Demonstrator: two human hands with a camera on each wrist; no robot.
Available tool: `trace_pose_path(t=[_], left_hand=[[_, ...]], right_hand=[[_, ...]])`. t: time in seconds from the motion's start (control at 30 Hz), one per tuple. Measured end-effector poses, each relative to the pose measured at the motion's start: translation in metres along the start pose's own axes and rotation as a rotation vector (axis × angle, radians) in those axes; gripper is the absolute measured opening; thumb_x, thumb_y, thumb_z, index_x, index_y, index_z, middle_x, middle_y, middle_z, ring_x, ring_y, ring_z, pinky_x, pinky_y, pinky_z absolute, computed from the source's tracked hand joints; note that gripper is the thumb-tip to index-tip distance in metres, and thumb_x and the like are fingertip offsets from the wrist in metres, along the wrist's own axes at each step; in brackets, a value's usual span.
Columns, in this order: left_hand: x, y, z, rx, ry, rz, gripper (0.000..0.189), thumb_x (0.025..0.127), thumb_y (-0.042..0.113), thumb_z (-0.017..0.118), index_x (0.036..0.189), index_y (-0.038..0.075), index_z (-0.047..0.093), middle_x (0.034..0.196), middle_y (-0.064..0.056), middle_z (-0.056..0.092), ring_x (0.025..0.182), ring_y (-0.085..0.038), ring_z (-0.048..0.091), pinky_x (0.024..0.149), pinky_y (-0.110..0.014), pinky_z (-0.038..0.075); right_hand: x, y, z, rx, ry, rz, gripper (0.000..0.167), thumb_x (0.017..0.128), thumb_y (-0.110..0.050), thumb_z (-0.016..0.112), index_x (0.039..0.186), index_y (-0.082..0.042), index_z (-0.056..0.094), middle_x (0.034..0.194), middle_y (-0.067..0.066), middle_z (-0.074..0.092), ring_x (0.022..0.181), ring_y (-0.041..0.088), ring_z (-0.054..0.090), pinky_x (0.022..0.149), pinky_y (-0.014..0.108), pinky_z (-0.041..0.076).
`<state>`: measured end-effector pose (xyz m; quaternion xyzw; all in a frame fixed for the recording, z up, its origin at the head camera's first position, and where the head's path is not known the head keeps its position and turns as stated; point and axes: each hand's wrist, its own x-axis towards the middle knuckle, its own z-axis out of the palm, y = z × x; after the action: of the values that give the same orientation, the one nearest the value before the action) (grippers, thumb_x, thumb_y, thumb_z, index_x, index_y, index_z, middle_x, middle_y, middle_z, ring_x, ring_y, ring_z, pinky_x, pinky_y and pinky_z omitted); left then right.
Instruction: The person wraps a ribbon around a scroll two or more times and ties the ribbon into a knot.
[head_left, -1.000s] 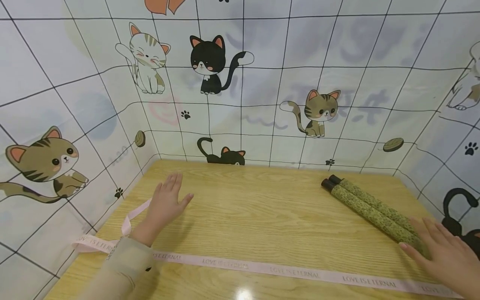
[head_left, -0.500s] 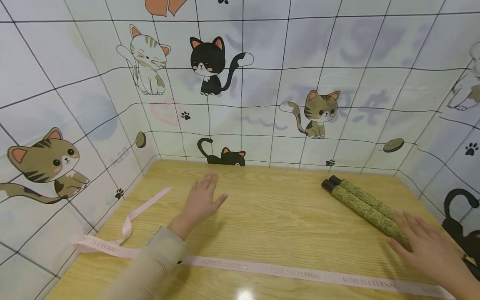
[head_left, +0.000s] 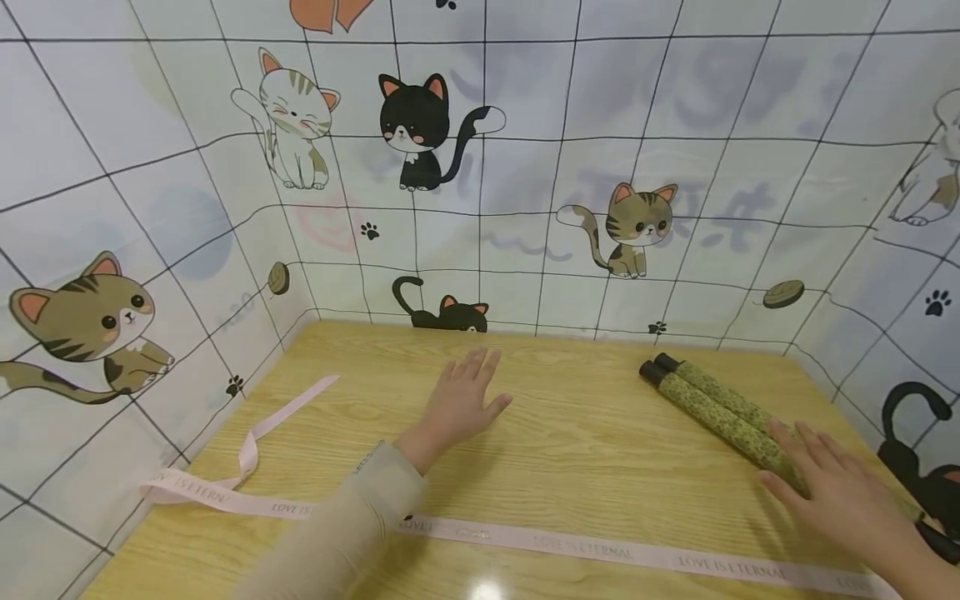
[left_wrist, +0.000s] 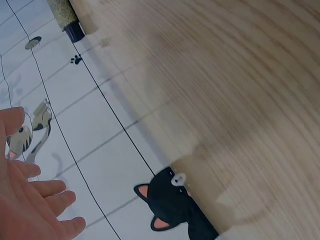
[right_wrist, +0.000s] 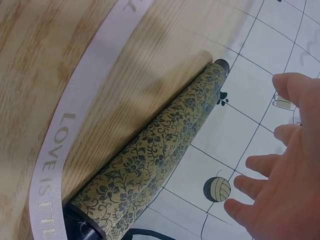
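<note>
My left hand [head_left: 459, 407] is spread over the middle of the wooden table, palm down, with nothing in it. In the left wrist view the same hand [left_wrist: 37, 202] has its fingers extended. My right hand [head_left: 836, 496] hovers over or beside the near end of a rolled scroll [head_left: 720, 417], which looks like two parallel green-gold patterned rolls with black end caps. The right wrist view shows that hand [right_wrist: 280, 175] apart from the floral scroll [right_wrist: 150, 155], fingers loose. A pale pink ribbon [head_left: 585, 547] lettered "LOVE IS ETERNAL" runs across the table's front, passing beneath my left sleeve.
The ribbon's left end folds back and twists toward the rear. A wall covering [head_left: 525, 167] printed with cartoon cats and grid lines encloses the wooden table [head_left: 555, 450] at the back and both sides.
My left hand has moved rightward from the ribbon's far left end to the table's middle. My right hand has shifted somewhat left along the scroll. Scroll and ribbon lie as before.
</note>
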<state>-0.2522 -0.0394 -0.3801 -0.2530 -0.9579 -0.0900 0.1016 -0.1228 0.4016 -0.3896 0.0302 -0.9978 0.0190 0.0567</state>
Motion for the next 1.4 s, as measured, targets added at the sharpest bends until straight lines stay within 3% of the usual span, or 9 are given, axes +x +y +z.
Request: trace_pose_path(t=[0.33, 0.6, 0.93, 1.17, 1.4], left_hand=[[0.018, 0.037, 0.005, 0.026, -0.021, 0.031, 0.072, 0.095, 0.055, 0.039, 0.151, 0.016, 0.015, 0.154, -0.011, 0.018, 0.14, -0.025, 0.021, 0.111, -0.047, 0.016], [0.024, 0.068, 0.017, 0.072, -0.077, 0.056, 0.073, 0.094, 0.058, 0.035, 0.151, 0.018, 0.011, 0.155, -0.008, 0.014, 0.14, -0.022, 0.019, 0.111, -0.045, 0.018], [0.031, 0.1, 0.023, -0.013, -0.112, 0.024, 0.074, 0.094, 0.058, 0.035, 0.15, 0.015, 0.015, 0.154, -0.013, 0.016, 0.14, -0.023, 0.019, 0.112, -0.039, 0.019], [0.037, 0.122, 0.025, -0.023, -0.114, 0.044, 0.072, 0.094, 0.058, 0.034, 0.15, 0.016, 0.017, 0.153, -0.008, 0.02, 0.139, -0.021, 0.022, 0.111, -0.039, 0.021], [0.041, 0.143, 0.03, -0.004, -0.134, 0.051, 0.071, 0.094, 0.061, 0.031, 0.15, 0.02, 0.017, 0.153, -0.004, 0.021, 0.139, -0.018, 0.022, 0.11, -0.037, 0.023]], right_hand=[[0.005, 0.004, -0.004, -0.007, 0.0, 0.005, 0.082, 0.096, -0.052, 0.041, 0.149, -0.009, -0.004, 0.139, 0.042, 0.013, 0.117, 0.065, 0.017, 0.091, 0.075, 0.011], [0.0, 0.016, 0.0, -0.054, -0.015, 0.024, 0.086, 0.095, -0.054, 0.041, 0.147, -0.002, -0.003, 0.133, 0.045, 0.02, 0.115, 0.065, 0.02, 0.087, 0.075, 0.019], [-0.002, 0.036, 0.004, -0.079, -0.086, 0.054, 0.099, 0.09, -0.057, 0.049, 0.144, 0.003, -0.009, 0.124, 0.049, 0.024, 0.105, 0.069, 0.027, 0.08, 0.074, 0.027], [-0.004, 0.057, 0.008, -0.056, -0.105, 0.085, 0.105, 0.088, -0.058, 0.051, 0.143, 0.001, -0.016, 0.122, 0.05, 0.022, 0.108, 0.068, 0.022, 0.084, 0.075, 0.022], [0.0, 0.061, 0.004, -0.062, -0.139, 0.098, 0.11, 0.085, -0.056, 0.056, 0.14, 0.004, -0.018, 0.119, 0.053, 0.022, 0.106, 0.069, 0.023, 0.085, 0.074, 0.022]])
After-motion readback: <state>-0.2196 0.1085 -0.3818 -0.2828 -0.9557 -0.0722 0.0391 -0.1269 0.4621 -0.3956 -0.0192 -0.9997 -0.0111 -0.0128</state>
